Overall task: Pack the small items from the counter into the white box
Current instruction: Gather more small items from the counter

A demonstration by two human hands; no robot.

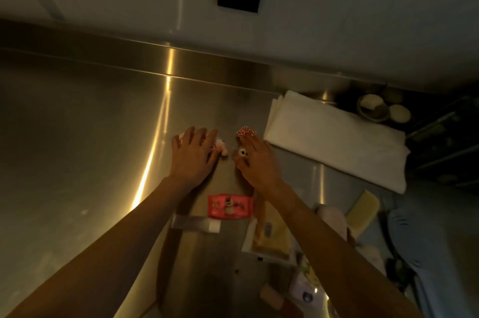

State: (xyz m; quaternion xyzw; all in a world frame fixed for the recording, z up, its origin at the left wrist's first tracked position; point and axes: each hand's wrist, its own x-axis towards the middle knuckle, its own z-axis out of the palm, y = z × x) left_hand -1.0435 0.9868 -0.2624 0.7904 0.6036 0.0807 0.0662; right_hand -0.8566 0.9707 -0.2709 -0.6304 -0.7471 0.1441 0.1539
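My left hand [193, 155] lies palm down, fingers spread, over a small pink soft item [222, 148] that sticks out on both sides of it. My right hand [258, 162] is stretched out flat beside it. Its fingertips touch a red-and-white checkered item [245, 131], and a small white round piece with a dark spot [242, 153] sits by its thumb. Nearer to me on the steel counter [77, 136] lie a red snack packet [230, 206] and a clear tube with a white cap [195, 223]. A white-edged box [248, 237] holding yellow things sits under my right forearm.
A folded white cloth or bag [337, 136] lies at the right, close to my right hand. Bowls [373, 107] stand behind it at the back right. A yellow sponge-like block [363, 210] and other clutter sit beyond the counter's right edge. A raised steel ledge [207, 66] backs the counter.
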